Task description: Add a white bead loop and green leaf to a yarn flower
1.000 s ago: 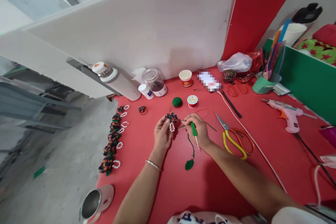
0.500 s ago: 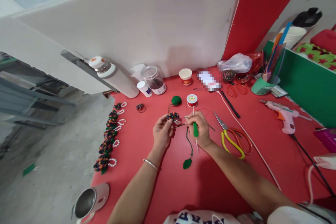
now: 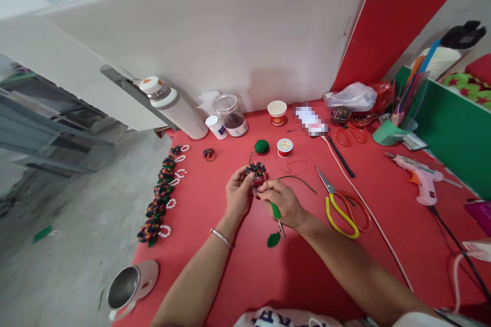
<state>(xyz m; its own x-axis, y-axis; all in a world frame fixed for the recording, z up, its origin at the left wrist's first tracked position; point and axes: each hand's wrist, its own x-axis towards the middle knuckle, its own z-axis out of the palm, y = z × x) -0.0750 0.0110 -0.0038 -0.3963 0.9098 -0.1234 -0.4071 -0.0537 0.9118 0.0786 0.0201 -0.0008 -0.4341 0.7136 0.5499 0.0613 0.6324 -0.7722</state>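
Between the fingers of my left hand (image 3: 240,191) is a small multicoloured crocheted piece (image 3: 256,168), dark with orange flecks. My right hand (image 3: 282,202) grips a crochet hook (image 3: 275,210) by its green handle, its thin metal tip up against the piece. My fingertips partly hide where hook and yarn meet. Just beyond the hands lie a green yarn ball (image 3: 261,146) and a spool of red thread (image 3: 285,148). Below my right hand a green crocheted leaf (image 3: 273,239) rests flat on the red table (image 3: 245,276).
Finished-looking yarn pieces with bead loops (image 3: 156,208) line the left edge, above a steel mug (image 3: 132,286). Yellow-handled scissors (image 3: 337,209) lie to the right, near a pink glue gun (image 3: 416,176). A white bottle (image 3: 178,112), a jar (image 3: 232,117) and a paper cup (image 3: 276,113) stand behind.
My right hand has moved left and down toward the crocheted piece, bringing the hook's tip to it. The hook now tilts more. The view has shifted slightly.
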